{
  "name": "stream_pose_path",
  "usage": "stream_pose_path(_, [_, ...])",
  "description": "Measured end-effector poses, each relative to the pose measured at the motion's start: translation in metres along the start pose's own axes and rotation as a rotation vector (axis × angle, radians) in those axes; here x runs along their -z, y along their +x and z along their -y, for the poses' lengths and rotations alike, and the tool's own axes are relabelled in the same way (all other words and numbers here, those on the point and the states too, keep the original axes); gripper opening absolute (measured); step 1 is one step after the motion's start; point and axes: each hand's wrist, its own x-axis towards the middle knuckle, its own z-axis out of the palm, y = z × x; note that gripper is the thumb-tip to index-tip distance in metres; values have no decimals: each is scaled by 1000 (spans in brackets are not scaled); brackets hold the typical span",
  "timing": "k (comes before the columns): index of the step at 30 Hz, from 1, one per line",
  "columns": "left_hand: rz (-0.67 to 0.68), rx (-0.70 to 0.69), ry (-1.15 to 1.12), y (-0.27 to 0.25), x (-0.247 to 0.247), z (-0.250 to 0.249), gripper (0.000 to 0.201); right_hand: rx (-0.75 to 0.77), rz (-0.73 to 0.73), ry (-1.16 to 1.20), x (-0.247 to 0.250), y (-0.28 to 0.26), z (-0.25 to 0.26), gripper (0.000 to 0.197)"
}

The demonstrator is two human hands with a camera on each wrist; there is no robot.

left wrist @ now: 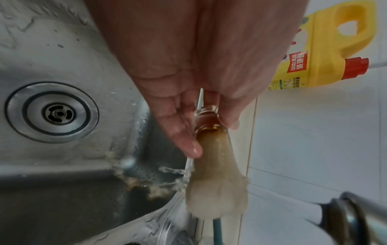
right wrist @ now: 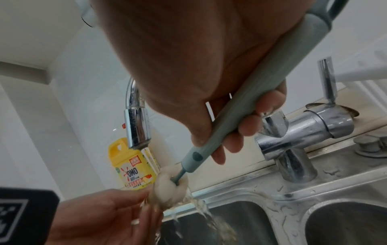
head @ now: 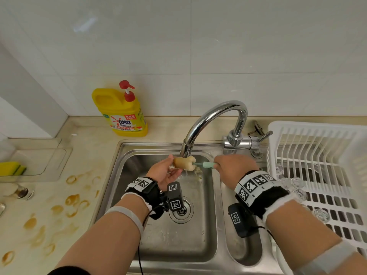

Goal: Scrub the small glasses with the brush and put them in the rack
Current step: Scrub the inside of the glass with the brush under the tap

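Two hands work under the tap (head: 216,124) spout, above the rear of the sink (head: 158,245) basin.

Left hand (head: 165,172): palm up, thumb and fingers pinching a small glass (left wrist: 209,119) that lies on its side. Its mouth faces right, toward the brush; its long axis runs left to right in the head view. Amber tint shows through the wall in the left wrist view.

Right hand (head: 231,165): fingers curled tight round the pale green handle of the brush (right wrist: 240,116). Handle roughly level, pointing left. The sponge head (head: 183,163), brown-stained and soaked, bulges at the glass mouth, with its narrower front part inside the glass. Brush and glass share one line.

Water: stream falls from the spout onto the sponge head and runs brownish into the basin.

Room: spout just above the sponge head, close. Basin's rear wall just behind the hands. Open basin in front, down to the drain (head: 181,210). Narrow second basin (head: 244,253) below the right wrist.

Rack (head: 317,139): white, slatted, on the right, beside the right forearm; several clear glasses (head: 297,183) lie along its left side.

Counter (head: 85,155), left: brown ring stains, yellow soap bottle (head: 123,114) against the wall, yellow sponge (head: 12,168) at the far left edge.
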Motion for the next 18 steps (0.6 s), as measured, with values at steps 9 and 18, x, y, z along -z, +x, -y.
stream_pose_path(9, [28, -52, -3, -3, 8, 0, 31, 2, 42, 163, -8, -2, -7, 23])
stream_pose_path(18, [92, -108, -60, -7, 6, 1, 33, -27, 86, 245, -17, -4, -6, 30])
